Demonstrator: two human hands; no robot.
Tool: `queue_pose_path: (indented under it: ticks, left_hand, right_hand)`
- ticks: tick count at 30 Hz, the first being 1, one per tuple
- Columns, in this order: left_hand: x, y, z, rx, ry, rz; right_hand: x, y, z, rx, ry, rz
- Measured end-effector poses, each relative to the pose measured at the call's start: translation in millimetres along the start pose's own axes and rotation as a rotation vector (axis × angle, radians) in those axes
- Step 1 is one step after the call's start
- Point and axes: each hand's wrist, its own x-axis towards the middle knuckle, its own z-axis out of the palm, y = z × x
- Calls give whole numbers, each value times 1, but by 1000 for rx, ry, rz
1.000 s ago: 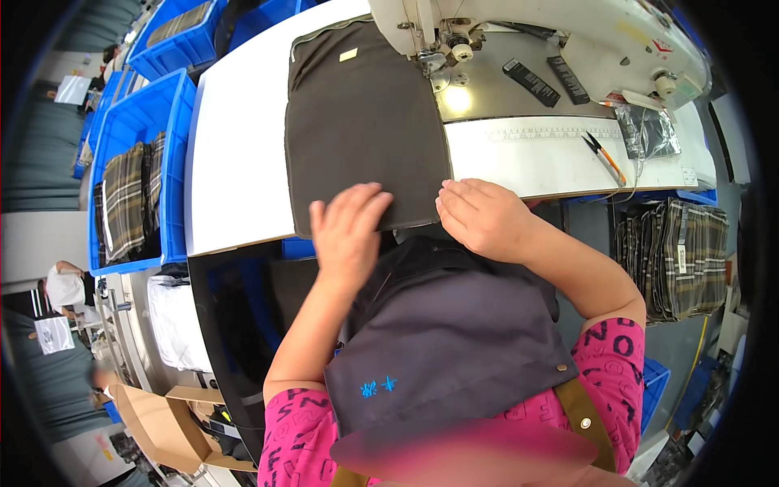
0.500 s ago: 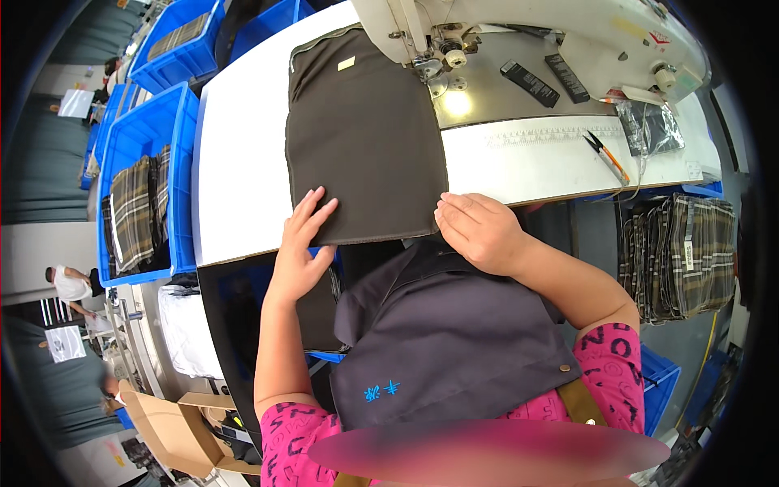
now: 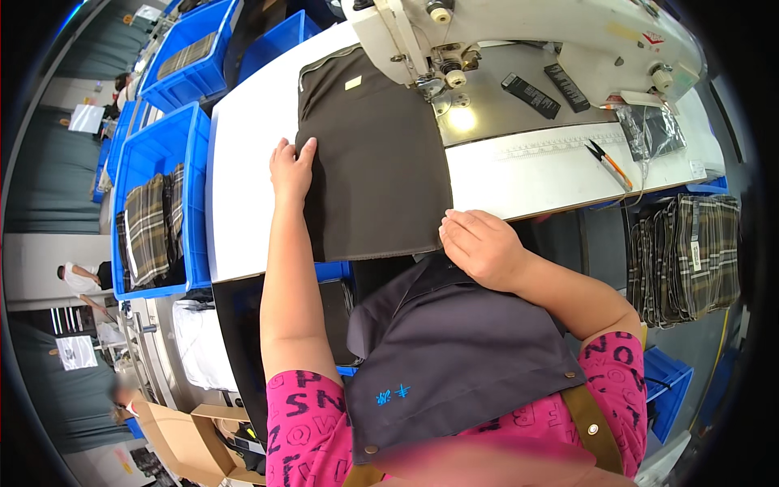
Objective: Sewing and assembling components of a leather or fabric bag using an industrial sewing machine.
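A dark brown fabric panel (image 3: 373,162), roughly rectangular with a small pale yellow patch near its top, lies on the white table. Its far right edge reaches the sewing machine's needle area (image 3: 442,85). My left hand (image 3: 290,170) rests at the panel's left edge, thumb on the cloth and the other fingers slightly bent beside it, apart from the thumb. At the near right corner, my right hand (image 3: 485,250) has its fingers pressed together on the panel's edge. The cloth's near edge hangs at the table's front, above my dark apron (image 3: 454,341).
Blue bins (image 3: 203,187) with folded plaid cloth stand left of the table. Orange-handled thread snips (image 3: 610,165), a clear ruler (image 3: 560,144), two black labels (image 3: 531,95) and a plastic bag (image 3: 652,130) lie right. A plaid stack (image 3: 686,260) sits at lower right.
My left hand has slid from the panel's near left part up along its left edge, away from me. My right hand stays at the near right corner. The whole view has shifted slightly.
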Motion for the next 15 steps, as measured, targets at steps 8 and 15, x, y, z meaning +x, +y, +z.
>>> queue_pose_path:
  ticks: [8,15]
  left_hand:
    - [-16,37,-4,4,177,-67]
    - [-13,33,-3,23,176,-80]
  right_hand:
    - [2,5,0,-3,-35,-29]
    - [5,8,-1,-25,-77,-84]
